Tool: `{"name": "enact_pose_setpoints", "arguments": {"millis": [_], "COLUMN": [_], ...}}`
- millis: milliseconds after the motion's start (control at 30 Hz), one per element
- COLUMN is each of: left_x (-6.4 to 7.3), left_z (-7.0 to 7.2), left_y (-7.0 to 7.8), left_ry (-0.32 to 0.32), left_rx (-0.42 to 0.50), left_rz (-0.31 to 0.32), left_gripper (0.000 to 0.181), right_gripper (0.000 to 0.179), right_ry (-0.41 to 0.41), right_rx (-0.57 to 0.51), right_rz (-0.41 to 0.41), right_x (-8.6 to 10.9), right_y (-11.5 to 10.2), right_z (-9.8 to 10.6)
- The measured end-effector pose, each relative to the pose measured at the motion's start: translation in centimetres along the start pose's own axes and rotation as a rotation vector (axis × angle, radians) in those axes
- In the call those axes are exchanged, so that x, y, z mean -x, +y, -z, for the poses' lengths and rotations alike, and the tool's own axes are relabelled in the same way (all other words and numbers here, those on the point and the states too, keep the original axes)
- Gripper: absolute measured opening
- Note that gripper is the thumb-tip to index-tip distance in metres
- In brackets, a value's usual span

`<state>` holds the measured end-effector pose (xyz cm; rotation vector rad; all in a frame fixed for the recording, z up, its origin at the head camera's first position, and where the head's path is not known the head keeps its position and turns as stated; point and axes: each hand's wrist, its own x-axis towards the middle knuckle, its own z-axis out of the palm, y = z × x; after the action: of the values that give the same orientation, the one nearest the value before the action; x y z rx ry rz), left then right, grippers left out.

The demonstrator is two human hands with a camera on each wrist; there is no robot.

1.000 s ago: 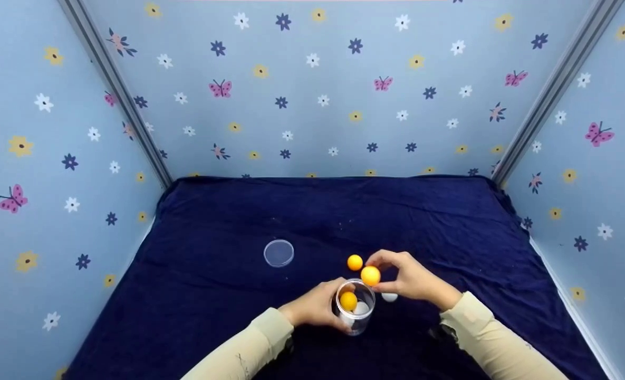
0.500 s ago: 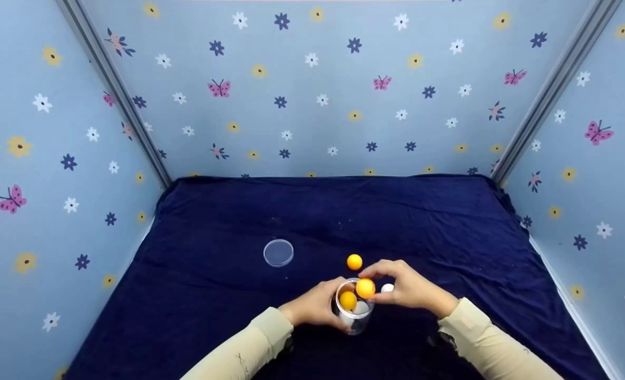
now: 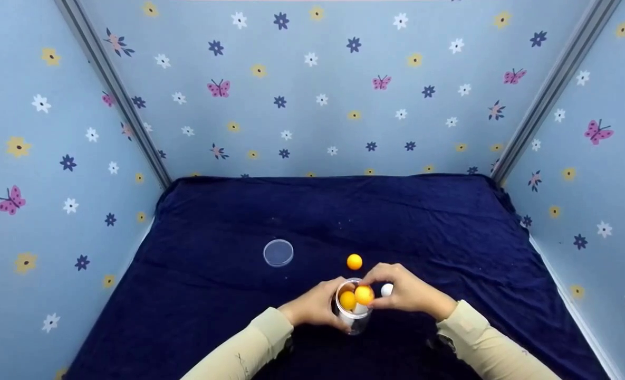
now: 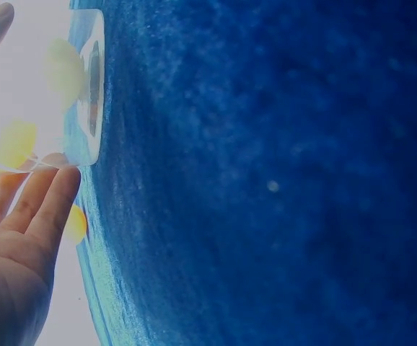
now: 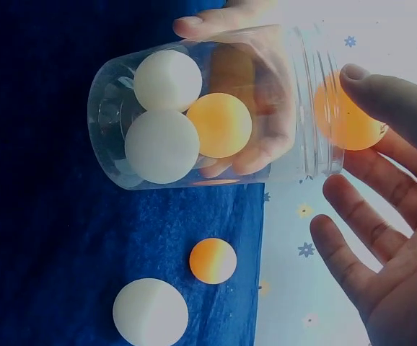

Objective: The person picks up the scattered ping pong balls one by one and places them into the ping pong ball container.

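My left hand (image 3: 316, 306) grips a clear plastic jar (image 3: 358, 323) from its left side, thumb and fingers around the wall. Inside the jar, the right wrist view shows two white balls (image 5: 162, 146) and an orange ball (image 5: 219, 125) near the bottom. My right hand (image 3: 408, 287) pinches another orange ping-pong ball (image 3: 364, 295) between thumb and fingers at the jar's mouth. That ball overlaps the threaded rim (image 5: 320, 108) in the right wrist view. In the left wrist view, the jar stands on the cloth beside my left fingers (image 4: 53, 202).
On the dark blue cloth (image 3: 212, 306), a loose orange ball (image 3: 354, 262) lies behind the jar. A white ball (image 3: 387, 290) lies just right of it, partly behind my right hand. A round clear lid (image 3: 278, 253) lies farther left. Flower-patterned walls (image 3: 312, 105) enclose the cloth-covered surface.
My right hand has moved left and down, bringing its orange ball from beside the rim to the jar's mouth. The left hand and jar have stayed in place.
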<state>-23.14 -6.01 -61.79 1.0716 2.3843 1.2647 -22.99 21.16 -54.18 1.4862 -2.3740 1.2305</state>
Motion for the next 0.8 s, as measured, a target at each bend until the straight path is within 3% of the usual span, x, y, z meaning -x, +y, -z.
{"name": "enact_pose_setpoints", "arguments": {"millis": [233,800], "left_x": [0.01,-0.01], "left_z": [0.00,-0.09], "left_y": [0.06,0.06], "left_ry": [0.002,0.005], "left_rx": [0.001,0.000], "left_rz": [0.002,0.001], "left_gripper": [0.079,0.078], "right_gripper": [0.035,0.035], "right_ry": [-0.006,-0.019], "right_rx": [-0.011,0.018], "right_rz": [-0.029,0.005], "right_x": [0.02,-0.12], "right_y": [-0.01,-0.06], "right_z": [-0.07,-0.08]}}
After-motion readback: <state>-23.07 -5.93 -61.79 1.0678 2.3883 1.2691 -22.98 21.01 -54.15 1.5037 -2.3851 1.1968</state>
